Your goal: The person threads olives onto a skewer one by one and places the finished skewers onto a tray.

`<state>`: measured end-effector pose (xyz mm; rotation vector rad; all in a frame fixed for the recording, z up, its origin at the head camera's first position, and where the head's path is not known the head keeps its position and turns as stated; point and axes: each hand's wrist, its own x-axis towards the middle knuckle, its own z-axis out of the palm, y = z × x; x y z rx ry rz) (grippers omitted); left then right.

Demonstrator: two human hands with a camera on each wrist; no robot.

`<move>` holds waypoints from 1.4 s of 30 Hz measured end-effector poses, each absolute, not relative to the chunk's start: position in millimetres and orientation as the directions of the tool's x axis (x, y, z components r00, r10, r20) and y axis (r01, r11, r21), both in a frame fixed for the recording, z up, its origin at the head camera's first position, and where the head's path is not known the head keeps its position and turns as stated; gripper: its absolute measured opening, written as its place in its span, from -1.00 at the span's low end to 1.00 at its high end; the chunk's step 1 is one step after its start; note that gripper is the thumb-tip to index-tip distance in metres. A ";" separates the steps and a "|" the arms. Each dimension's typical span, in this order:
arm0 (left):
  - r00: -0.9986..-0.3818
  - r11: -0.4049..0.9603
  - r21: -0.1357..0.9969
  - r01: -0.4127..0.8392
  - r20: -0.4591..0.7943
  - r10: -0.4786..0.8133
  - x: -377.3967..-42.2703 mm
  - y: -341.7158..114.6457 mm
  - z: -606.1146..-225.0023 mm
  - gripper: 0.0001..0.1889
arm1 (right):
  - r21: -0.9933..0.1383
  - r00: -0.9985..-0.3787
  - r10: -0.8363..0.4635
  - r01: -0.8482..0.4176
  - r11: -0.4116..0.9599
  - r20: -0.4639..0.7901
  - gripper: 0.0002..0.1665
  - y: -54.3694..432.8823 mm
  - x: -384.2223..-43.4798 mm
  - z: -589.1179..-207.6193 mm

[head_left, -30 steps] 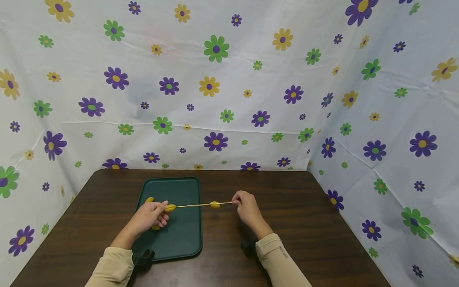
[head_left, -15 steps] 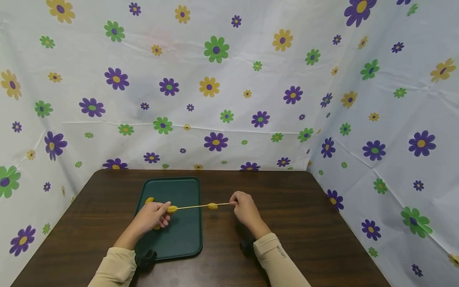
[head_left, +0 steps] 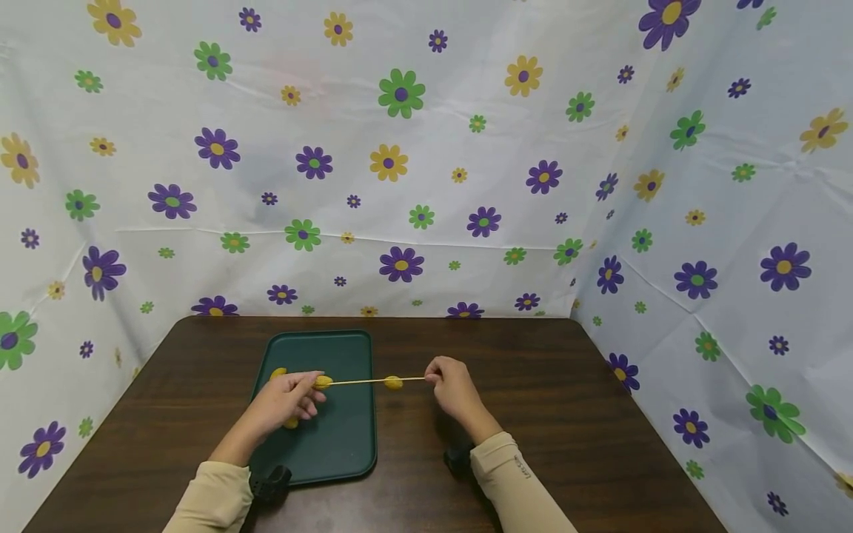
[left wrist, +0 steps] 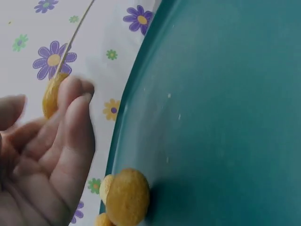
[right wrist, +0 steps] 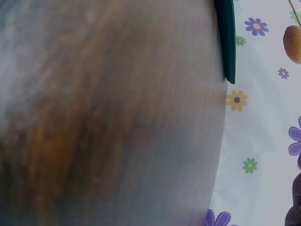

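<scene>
A thin wooden skewer (head_left: 363, 382) is held nearly level between both hands. My left hand (head_left: 283, 403) pinches a small yellow potato (head_left: 323, 382) at the skewer's left end; the left wrist view shows that potato (left wrist: 51, 99) by the fingertips with the skewer running up from it. Farther along the skewer sits a second small potato (head_left: 394, 383), apart from both hands. My right hand (head_left: 458, 391) pinches the right end of the skewer. Only its dark fingers (right wrist: 295, 202) show at the edge of the right wrist view.
A dark green tray (head_left: 340, 444) lies on the brown wooden table (head_left: 546, 429), under my left hand. More small potatoes (left wrist: 128, 197) lie on the tray's left side, partly hidden by the hand. A white flowered sheet (head_left: 426, 178) hangs behind the table.
Both hands have come slightly closer together, the left moving right and the right moving left. The gap between the two potatoes on the skewer looks a little shorter.
</scene>
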<state>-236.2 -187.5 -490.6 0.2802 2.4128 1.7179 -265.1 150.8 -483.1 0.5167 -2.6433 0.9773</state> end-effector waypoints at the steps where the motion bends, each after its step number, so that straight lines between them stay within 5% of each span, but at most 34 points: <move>1: -0.967 0.326 0.943 0.074 -0.012 0.255 -236.2 -187.6 -490.1 -0.48 | -0.572 -0.900 -0.233 -0.417 0.706 0.368 -0.76 151.5 -265.9 -483.9; 8: -0.955 0.514 0.821 0.247 0.116 0.274 -233.9 -187.2 -487.5 -0.60 | -0.645 -0.933 -0.210 -0.354 0.678 0.292 -0.80 154.9 -269.1 -486.5; 16: -0.922 0.569 0.726 0.386 0.288 0.259 -234.1 -187.7 -489.8 -0.68 | -0.685 -0.946 -0.195 -0.323 0.653 0.260 -0.81 156.9 -269.4 -487.3; 42: -0.911 0.605 0.681 0.413 0.318 0.263 -233.4 -179.0 -484.5 -0.74 | -0.482 -0.923 -0.200 -0.346 0.805 0.329 -0.71 148.1 -265.7 -482.5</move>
